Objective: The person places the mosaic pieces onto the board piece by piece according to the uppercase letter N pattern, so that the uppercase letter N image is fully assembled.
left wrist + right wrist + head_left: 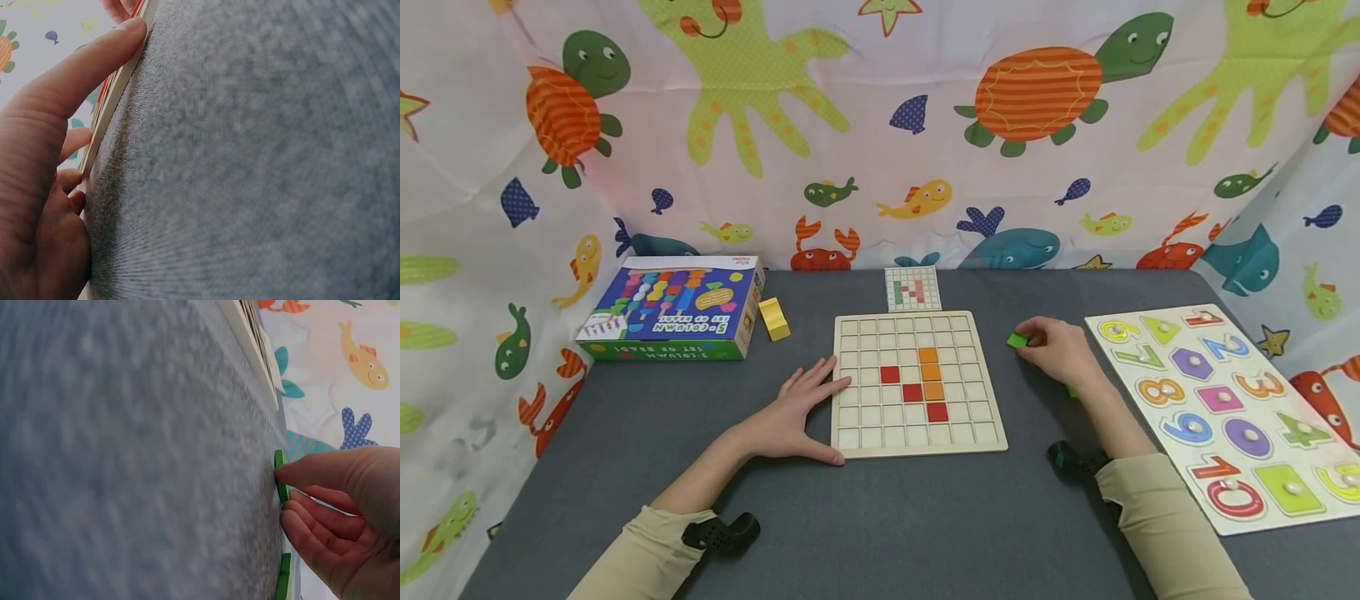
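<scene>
Checking head view: right hand [1060, 354] has a thumb-and-finger pinch grip, gap down to tile thickness, on a green tile [1017, 340]. Tile sits right of the board [981, 411], just off its right edge, so board lies left of that grip; right hand is the nearer one. Tile looks square, no clear long axis. Left hand [797, 412], fingers spread, touches the board's left edge, gripping nothing. Board cells hold three red tiles [890, 375] on a diagonal and three orange tiles [929, 372] in a column above the lowest red. Box [670, 308] far left, contents can't be told; number board [1165, 467] at right has pieces seated. Left wrist: thumb extended along board edge. Right wrist: thumb on tile, another green piece [284, 575] nearby; can't tell if tile is off the surface.
</scene>
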A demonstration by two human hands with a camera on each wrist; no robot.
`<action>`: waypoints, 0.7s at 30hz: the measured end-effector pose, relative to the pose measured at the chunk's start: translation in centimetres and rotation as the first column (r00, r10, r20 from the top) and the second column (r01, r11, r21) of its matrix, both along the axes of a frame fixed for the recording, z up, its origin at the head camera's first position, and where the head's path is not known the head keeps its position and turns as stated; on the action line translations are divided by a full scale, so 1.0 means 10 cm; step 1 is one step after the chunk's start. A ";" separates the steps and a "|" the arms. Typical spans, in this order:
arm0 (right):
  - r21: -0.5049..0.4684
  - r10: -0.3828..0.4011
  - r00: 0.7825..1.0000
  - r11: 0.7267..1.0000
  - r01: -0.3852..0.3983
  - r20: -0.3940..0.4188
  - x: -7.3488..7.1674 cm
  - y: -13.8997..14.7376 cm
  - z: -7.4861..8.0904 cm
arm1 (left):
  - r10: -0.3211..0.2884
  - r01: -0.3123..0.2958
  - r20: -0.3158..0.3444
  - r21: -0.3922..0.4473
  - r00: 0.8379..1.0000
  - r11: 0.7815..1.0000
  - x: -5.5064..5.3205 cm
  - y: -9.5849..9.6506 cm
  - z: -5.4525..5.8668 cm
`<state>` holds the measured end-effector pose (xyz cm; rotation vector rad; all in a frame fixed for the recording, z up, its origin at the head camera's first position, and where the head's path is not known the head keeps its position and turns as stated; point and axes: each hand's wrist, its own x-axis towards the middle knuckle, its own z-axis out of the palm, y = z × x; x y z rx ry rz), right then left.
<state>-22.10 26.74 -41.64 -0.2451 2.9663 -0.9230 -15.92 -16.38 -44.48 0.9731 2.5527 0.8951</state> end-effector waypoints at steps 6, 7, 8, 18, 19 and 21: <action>-0.047 0.008 1.000 0.999 -0.009 -0.026 0.02 -0.13 -0.02 | 0.000 0.000 0.005 0.003 1.000 1.000 0.01 0.01 0.01; -0.058 0.008 1.000 0.998 -0.010 -0.025 0.02 -0.17 -0.02 | 0.000 0.000 0.007 0.005 1.000 1.000 0.01 0.01 0.01; -0.072 0.012 1.000 0.997 -0.013 -0.022 0.02 -0.21 -0.01 | 0.001 -0.001 0.006 0.006 1.000 1.000 0.01 0.01 0.01; -0.160 0.095 0.995 0.983 -0.090 0.023 0.04 -0.70 0.06 | 0.007 -0.007 0.011 0.005 1.000 1.000 0.00 0.01 0.01; -0.167 0.105 0.994 0.981 -0.099 0.030 0.04 -0.75 0.07 | 0.007 -0.007 0.012 0.006 1.000 1.000 0.00 0.01 0.00; -0.180 0.130 0.991 0.976 -0.120 0.041 0.05 -0.86 0.07 | 0.005 -0.005 0.012 0.007 1.000 1.000 0.00 0.00 0.00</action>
